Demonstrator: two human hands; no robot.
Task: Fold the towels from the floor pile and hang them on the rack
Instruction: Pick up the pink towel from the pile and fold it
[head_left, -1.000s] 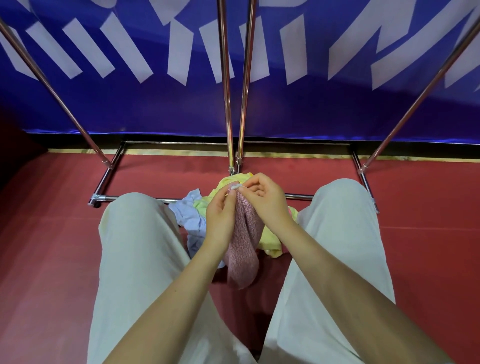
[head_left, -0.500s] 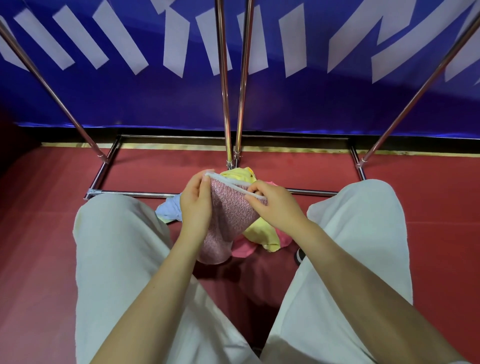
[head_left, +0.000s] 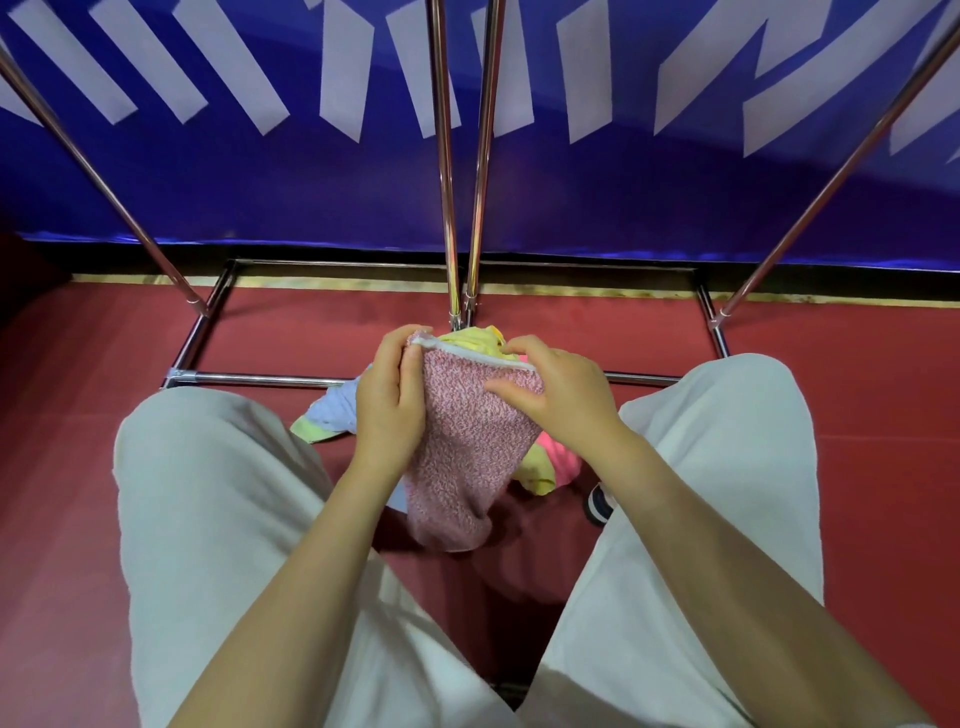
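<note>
— Where do we have the pink towel (head_left: 467, 447)?
— Above the floor pile (head_left: 332, 415), its white hem stretched between us: left hand (head_left: 387, 395) pinches one corner, right hand (head_left: 563, 395) curls over the other, thumb in front.

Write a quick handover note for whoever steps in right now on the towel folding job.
Left hand: grips the pink towel at the left end of its white-trimmed top edge.
Right hand: pinches the same edge at the right end.
The pink towel hangs between the knees, above the floor. The pile of yellow, blue and bright pink towels lies beneath, by the rack base.
Done: one towel picked up and held by its edge.
Left: fold it, hang it, then do the others. No towel shows on the visible rack bars.
</note>
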